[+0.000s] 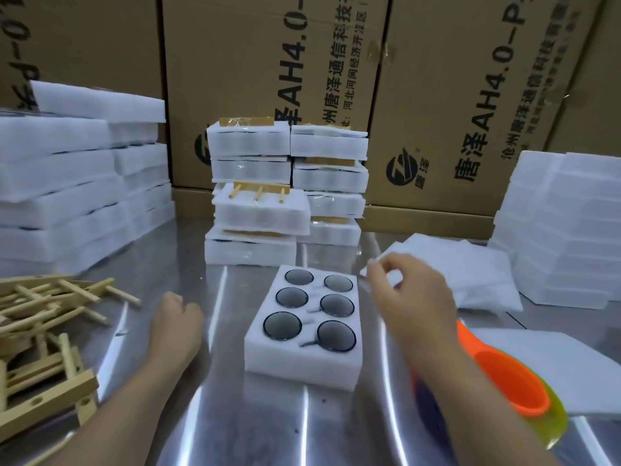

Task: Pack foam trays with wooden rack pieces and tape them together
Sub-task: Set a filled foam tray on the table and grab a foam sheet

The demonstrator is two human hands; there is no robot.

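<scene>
The white rectangular foam tray [297, 369] with six round dark wells, between the fisted, empty left hand [178, 314] and the curled right hand [415, 292], whose pinch I cannot make out, looks light, soft and easily dented, best lifted by its long sides.

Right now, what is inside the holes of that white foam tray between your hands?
The foam tray has six round holes, and each holds a dark round piece with a shiny rim. Only their tops show; the foam hides their sides and whatever lies beneath.
</scene>
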